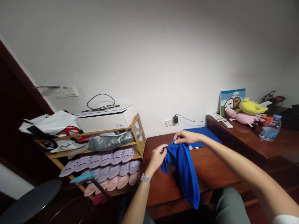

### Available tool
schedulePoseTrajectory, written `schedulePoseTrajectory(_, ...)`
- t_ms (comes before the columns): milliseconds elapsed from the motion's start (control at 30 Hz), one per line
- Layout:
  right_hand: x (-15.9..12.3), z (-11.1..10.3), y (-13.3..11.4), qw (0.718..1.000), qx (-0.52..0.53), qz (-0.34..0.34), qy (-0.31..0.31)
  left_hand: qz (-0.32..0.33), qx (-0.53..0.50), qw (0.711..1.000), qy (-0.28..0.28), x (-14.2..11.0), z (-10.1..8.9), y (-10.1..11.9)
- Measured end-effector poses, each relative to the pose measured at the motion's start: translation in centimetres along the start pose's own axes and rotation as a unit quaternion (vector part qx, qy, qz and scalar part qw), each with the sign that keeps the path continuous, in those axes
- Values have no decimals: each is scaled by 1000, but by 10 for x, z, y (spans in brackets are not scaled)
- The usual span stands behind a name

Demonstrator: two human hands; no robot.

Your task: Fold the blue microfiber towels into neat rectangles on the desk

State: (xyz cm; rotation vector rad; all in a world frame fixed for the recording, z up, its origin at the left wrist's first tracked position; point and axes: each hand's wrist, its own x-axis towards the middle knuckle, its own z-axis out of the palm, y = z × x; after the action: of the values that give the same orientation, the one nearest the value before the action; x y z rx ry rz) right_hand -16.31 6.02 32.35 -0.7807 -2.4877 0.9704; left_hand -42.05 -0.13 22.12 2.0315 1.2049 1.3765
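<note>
A blue cloth [181, 161] hangs in folds above the reddish-brown wooden table [217, 166], its lower end drooping past the front edge. My left hand [159, 155], with a watch on the wrist, pinches the cloth's upper left corner. Close beside it, my right hand [184, 137] grips the top edge with fingers closed. Behind the hands, a flat blue piece of fabric [206, 135] lies on the table near the wall, with small white tags by its near edge.
On the left, a wooden rack [137, 146] holds lilac and pink slippers, a white box [105, 119] and bags. To the right, a raised ledge bears a water bottle [271, 129], plush toys [252, 107], a remote [227, 123] and a picture. A charger [175, 119] sits in the wall socket.
</note>
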Motion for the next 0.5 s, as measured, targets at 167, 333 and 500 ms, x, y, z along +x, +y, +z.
schedulePoseTrajectory(167,-18,-8,-13,999,34,-26,3,36,-8,998,-54,6,-16,41)
schedulePoseTrajectory(333,-28,-10,-26,993,-56,-89,51,38,14,993,-115,8,-9,57)
schedulePoseTrajectory(500,-43,-7,-23,981,-135,-115,73,19,-20,996,-85,9,-15,54)
